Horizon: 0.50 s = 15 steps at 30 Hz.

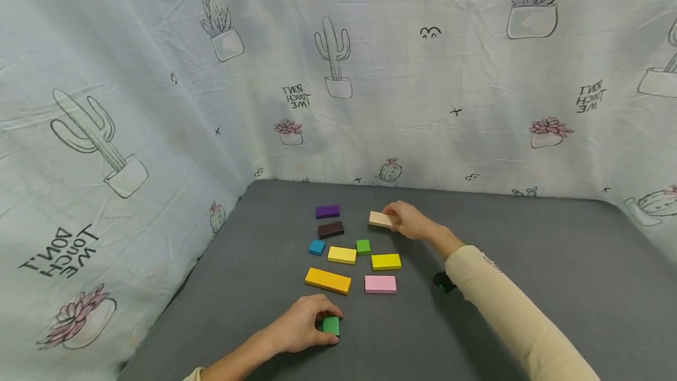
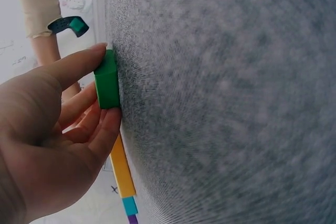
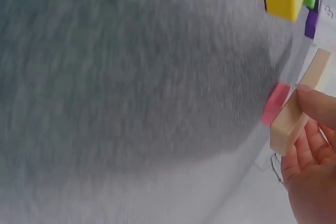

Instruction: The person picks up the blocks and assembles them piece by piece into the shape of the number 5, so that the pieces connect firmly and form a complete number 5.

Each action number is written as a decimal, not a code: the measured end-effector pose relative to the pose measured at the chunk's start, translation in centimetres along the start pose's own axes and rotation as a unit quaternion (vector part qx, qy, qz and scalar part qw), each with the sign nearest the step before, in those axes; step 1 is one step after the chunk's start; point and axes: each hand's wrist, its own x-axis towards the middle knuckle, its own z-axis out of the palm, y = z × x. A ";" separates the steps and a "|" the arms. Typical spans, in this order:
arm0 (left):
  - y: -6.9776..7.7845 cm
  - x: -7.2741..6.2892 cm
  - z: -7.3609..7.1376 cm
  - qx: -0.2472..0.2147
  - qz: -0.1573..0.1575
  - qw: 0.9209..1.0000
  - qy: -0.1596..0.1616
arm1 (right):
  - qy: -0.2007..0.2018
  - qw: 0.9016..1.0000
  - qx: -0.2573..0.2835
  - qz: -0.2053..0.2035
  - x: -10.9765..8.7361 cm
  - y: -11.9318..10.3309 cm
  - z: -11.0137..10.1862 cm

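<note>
My left hand [image 1: 304, 325] pinches a small green block [image 1: 331, 326] between thumb and fingers, at the near side of the grey table. The left wrist view shows this green block [image 2: 107, 85] at the fingertips, against the tabletop. Farther off, my right hand [image 1: 406, 220] grips one end of a pale wooden-coloured block [image 1: 379, 219]. The right wrist view has thumb and fingers on either side of that long pale block [image 3: 299, 103], and a reddish-pink block [image 3: 275, 103] shows behind it.
Between the hands lie several blocks: orange [image 1: 328, 281], pink [image 1: 380, 284], yellow [image 1: 386, 261], light yellow [image 1: 342, 255], light green [image 1: 363, 247], blue [image 1: 317, 247], dark brown [image 1: 331, 229] and purple [image 1: 327, 211]. A cactus-printed curtain [image 1: 396, 75] hangs behind the table.
</note>
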 end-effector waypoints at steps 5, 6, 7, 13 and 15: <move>0.0 0.0 0.0 -0.005 -0.004 1.000 -0.005 | 0.007 1.000 -0.002 0.005 -0.6 1.0 -1.1; 0.0 0.0 0.0 -0.006 -0.004 1.000 -0.006 | 0.008 1.000 -0.004 0.005 -0.8 1.3 -1.3; 0.0 0.0 0.0 -0.008 -0.004 1.000 -0.007 | 0.008 1.000 -0.005 0.005 -1.0 1.6 -1.6; -0.1 0.2 -0.1 -0.010 -0.006 1.000 -0.009 | -0.004 1.000 -0.010 0.011 -2.6 3.5 -3.2; -0.2 0.2 -0.1 -0.009 -0.006 1.000 -0.009 | -0.011 1.000 -0.013 0.016 -3.1 4.1 -3.7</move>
